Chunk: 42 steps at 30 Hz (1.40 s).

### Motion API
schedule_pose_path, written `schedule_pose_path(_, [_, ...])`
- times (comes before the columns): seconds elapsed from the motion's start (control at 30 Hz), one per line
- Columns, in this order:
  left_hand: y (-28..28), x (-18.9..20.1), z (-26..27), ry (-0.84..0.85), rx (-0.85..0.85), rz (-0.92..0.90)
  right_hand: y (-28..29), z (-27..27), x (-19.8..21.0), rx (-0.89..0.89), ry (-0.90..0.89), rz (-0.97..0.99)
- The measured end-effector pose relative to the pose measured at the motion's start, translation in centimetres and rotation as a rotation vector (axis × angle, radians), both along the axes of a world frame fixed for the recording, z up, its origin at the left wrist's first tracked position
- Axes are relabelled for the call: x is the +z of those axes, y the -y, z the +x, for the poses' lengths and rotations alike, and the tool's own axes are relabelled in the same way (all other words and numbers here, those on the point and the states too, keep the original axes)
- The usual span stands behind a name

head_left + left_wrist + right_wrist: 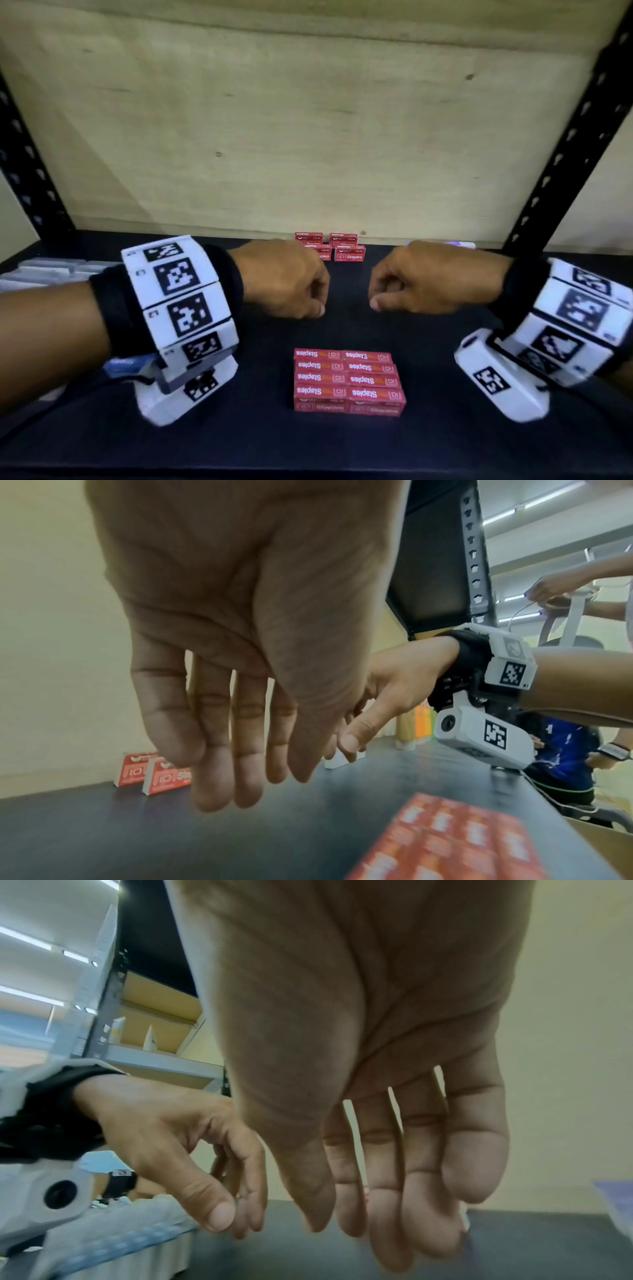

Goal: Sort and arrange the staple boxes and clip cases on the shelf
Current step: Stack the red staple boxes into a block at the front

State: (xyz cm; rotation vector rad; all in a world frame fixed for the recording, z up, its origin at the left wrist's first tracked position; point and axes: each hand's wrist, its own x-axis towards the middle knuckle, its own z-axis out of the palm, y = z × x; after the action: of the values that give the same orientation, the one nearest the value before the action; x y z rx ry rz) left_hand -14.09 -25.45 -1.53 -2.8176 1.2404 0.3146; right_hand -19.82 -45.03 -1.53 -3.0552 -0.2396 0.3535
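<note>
- Broadly, I judge the sorting well advanced: on the dark, flat shelf board the red cardboard staple boxes already sit in two tidy groups, and neither of my hands carries anything.
- My left hand and right hand hang over the middle of the board, facing each other, apart, between the two groups. In both wrist views the fingers droop loosely with empty palms — a slack, relaxed grip holding nothing.
- Nearest me lies the front block of staple boxes: two columns, four rows showing, sides touching. Each box's long axis runs left to right across the shelf, and the "Staples" print reads upside down from my side, so the labels face the back wall.
- Against the pale plywood back panel stands the rear cluster of staple boxes, smaller, about four showing, long axes also left to right, print upright toward me. My left hand partly covers it, so I cannot count it surely.
- At the far left edge lies a row of pale translucent clip cases, packed side by side; their direction is too blurred to tell.
- At the far right, behind my right hand, a small pale case with a bluish tint lies alone.
- What seems left, as I read it: merging or squaring the two red groups, and bringing the stray case to its fellows — perhaps little more.
</note>
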Motion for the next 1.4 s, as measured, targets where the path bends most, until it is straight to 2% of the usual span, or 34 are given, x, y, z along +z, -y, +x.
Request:
schedule_pose_path(0.2, [2.5,0.8,4.9,0.163,0.068,0.033,2.2,5.8,0.9,-0.074,0.081,-0.057])
schedule_pose_path(0.33, [3.9,0.7,8.2,0.278,0.085,0.117,2.6,9.1,0.4,-0.109,0.124,-0.114])
schedule_pose_path(0.57, [5.9,-0.8,11.6,0.265,0.079,0.29,2.4,12.8,-0.9,-0.096,0.031,-0.252])
schedule_pose_path(0.7, [6.3,-1.5,12.2,0.253,0.068,0.31,2.4,13.6,-1.9,-0.084,0.01,-0.199])
schedule_pose_path(0.93, [4.9,-0.2,10.3,0.216,0.046,0.259,2.8,10.5,-0.9,-0.056,0.021,-0.108])
schedule_pose_path(1.2, [0.3,0.2,2.8,0.154,-0.07,0.226,1.7,1.8,-0.9,-0.034,-0.013,0.006])
schedule_pose_path(1.4, [-2.2,-0.2,-1.0,0.155,-0.128,0.22,0.8,-2.4,-2.0,-0.036,-0.011,0.034])
